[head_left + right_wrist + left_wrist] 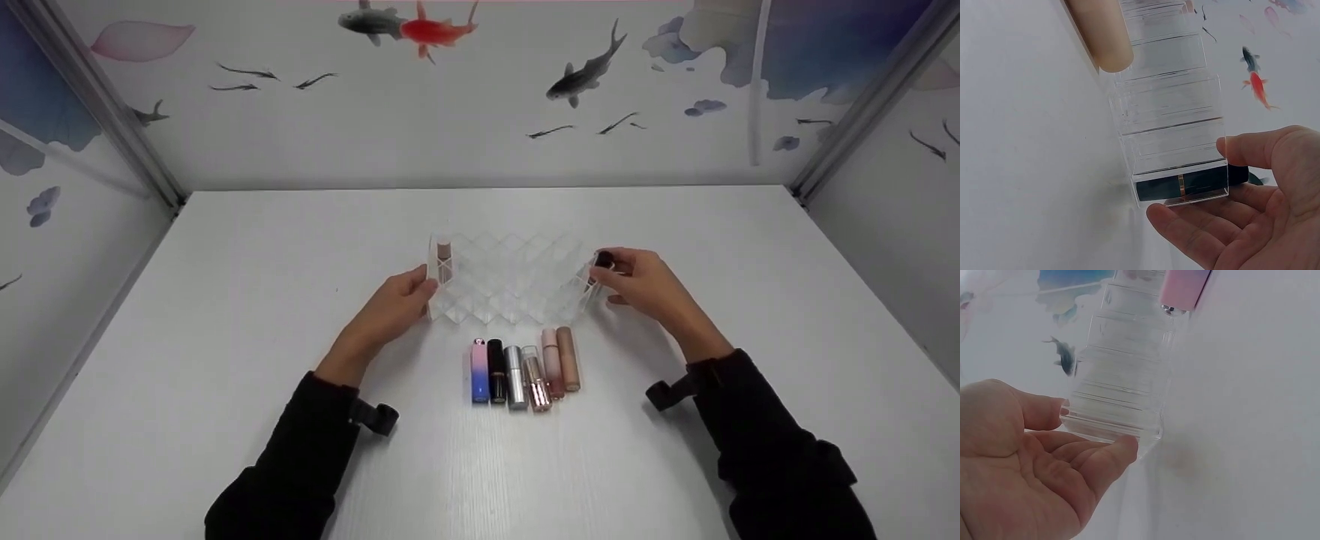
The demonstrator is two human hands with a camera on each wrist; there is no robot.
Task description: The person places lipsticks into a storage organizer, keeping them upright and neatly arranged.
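Note:
A clear acrylic lipstick organizer (510, 277) with a zigzag row of compartments lies across the table. At its left end, my left hand (401, 298) grips it, thumb on one edge and fingers bent along the outer wall in the left wrist view. The other end is held by my right hand (637, 283), thumb at the rim and fingers around the end wall. A beige-capped lip tube (445, 259) stands in the leftmost compartment. Inside the rightmost one sits a black lipstick (1182, 184) with a gold band, its end sticking out towards my right palm.
In front of the organizer several lip products lie side by side: a pink-and-blue tube (480, 375), a black lipstick (496, 371), a silver tube (515, 377), a clear-capped rose-gold tube (538, 386), a pink tube (552, 360) and a tan tube (568, 360). White panels (480, 135) border the table.

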